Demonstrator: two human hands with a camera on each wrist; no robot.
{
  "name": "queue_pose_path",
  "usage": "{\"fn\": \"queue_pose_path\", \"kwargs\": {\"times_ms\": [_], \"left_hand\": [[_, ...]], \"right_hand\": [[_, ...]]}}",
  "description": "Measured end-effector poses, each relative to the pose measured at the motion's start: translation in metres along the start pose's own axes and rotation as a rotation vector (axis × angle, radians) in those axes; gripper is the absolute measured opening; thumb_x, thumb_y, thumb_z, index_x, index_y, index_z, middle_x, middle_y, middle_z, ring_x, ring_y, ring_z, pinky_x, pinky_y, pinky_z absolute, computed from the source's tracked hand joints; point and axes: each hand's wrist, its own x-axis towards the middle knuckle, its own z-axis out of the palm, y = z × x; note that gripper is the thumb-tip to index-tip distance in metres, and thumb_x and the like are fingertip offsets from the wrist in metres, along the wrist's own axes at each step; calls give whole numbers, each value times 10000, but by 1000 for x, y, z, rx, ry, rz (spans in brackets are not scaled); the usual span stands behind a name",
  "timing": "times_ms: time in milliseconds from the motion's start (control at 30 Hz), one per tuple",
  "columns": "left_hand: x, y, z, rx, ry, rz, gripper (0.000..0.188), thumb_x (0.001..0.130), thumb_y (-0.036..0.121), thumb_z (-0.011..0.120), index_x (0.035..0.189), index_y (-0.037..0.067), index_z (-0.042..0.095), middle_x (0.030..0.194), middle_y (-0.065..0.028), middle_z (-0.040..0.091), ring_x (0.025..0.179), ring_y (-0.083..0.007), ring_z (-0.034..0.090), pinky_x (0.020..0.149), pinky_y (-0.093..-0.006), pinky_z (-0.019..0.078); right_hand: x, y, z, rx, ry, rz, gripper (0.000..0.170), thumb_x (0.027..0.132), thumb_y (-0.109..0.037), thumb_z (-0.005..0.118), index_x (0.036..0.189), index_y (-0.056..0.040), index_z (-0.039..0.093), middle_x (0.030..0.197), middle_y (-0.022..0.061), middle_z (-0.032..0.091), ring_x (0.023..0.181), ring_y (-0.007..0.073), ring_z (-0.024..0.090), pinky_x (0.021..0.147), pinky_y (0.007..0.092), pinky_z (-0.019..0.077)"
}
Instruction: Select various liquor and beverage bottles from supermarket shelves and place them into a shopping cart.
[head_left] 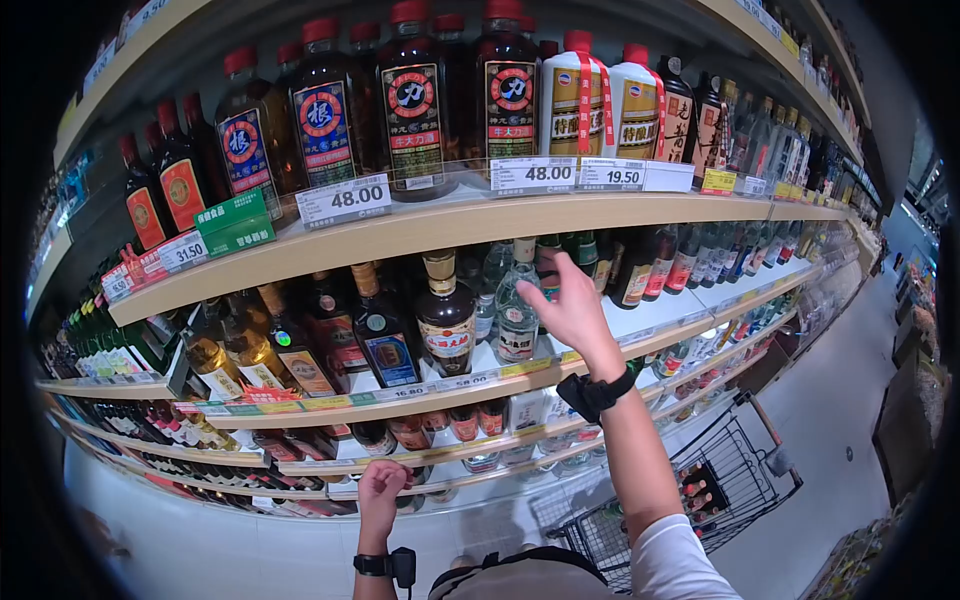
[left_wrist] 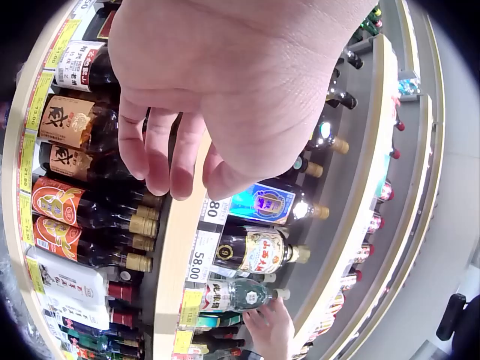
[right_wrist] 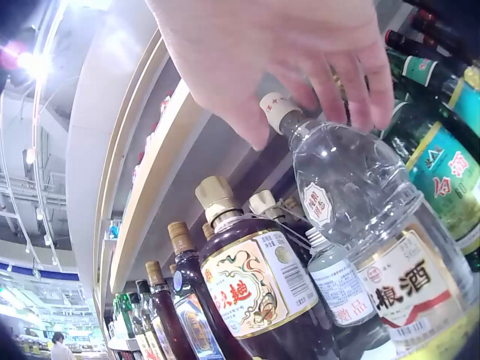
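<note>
White-capped bottle (right_wrist: pixel 352 180), right fingers (right_wrist: pixel 355 90) spread by its neck, left fingers (left_wrist: pixel 157 150) loosely curled, small bottle (right_wrist: pixel 341 289) and dark bottle (right_wrist: pixel 262 277) alongside

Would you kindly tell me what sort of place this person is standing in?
Most likely the liquor aisle of a supermarket: long shelves hold rows of bottles, price tags line their edges, and a shopping cart stands nearby.

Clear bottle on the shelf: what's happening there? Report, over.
Right hand at clear bottle, contact unclear. Left hand holding nothing. Clear bottle upright on shelf. Small bottle close beside it, not blocking the hand.
</note>
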Motion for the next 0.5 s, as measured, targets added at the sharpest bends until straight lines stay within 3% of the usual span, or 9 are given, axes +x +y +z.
{"fn": "queue_pose_path", "kwargs": {"times_ms": [133,267,500], "left_hand": [[1,8,9,-3,13,-10,88,939,47,632,997,31,567,940,-84,691,837,-141,651,748,-273,529],[5,9,19,4,-28,8,105,938,55,638,1012,31,568,956,-87,695,847,-143,660,756,-271,529],[16,21,35,67,-44,14,92,945,97,634,989,44,572,946,-92,688,848,-153,662,753,-286,538]], "right_hand": [[9,6,14,-230,-145,39,615,758,-407,784,1094,58,564,1082,273,650,1039,426,627,888,483,514],[8,19,28,-219,-107,72,574,737,-378,794,1025,65,569,966,240,679,944,420,652,854,454,523],[8,23,10,-30,-154,115,551,725,-315,795,1095,32,582,1002,222,699,966,370,678,871,419,528]]}}
